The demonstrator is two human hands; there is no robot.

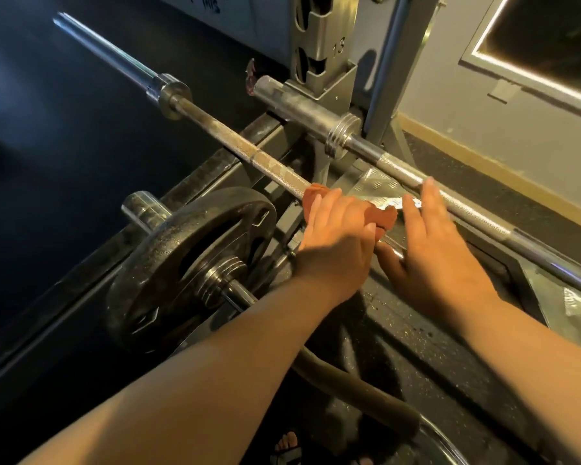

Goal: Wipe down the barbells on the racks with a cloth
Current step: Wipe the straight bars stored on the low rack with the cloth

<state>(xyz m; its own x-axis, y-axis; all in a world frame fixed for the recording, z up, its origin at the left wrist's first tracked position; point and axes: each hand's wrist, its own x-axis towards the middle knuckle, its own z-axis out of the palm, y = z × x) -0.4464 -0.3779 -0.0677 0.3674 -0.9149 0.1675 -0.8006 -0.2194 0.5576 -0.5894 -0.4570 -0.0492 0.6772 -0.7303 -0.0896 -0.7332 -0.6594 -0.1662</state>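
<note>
Head view, looking down. I see the rack [319,48] upright top centre, stamped 13, with a grey wall [483,129] behind it on the right.

Two long bars run diagonally, upper left to lower right, roughly parallel and apart.
- Rusty barbell [235,139]: the nearer one. Shaft brown and pitted, bare sleeve sticking out to the upper left.
- Chrome barbell [399,171]: the farther one, on the wall side. Cleaner knurl, sleeve end close against the upright.

Lower left, a third bar [141,209] carries a dark weight plate [188,263] standing on edge, below the level of the other two. A curved bar [349,387] lies on the speckled floor under the person's forearms.

Left hand [336,236]: on the rusty barbell mid-shaft. Fingers are wrapped over the top and the thumb is on the near side, gripping the orange cloth [384,218] around the bar. The cloth is bunched under the palm and pokes out on both sides of the hand.

Right hand [436,256]: just beside the left, fingers straight and spread, holding nothing. The thumb lies at the rusty barbell where it comes out of the cloth; I can't tell if it presses. The fingertips reach toward the chrome barbell and the index tip overlaps it in my view, contact unclear.

Smallest: a foot [287,444] in a sandal at the bottom edge.
</note>
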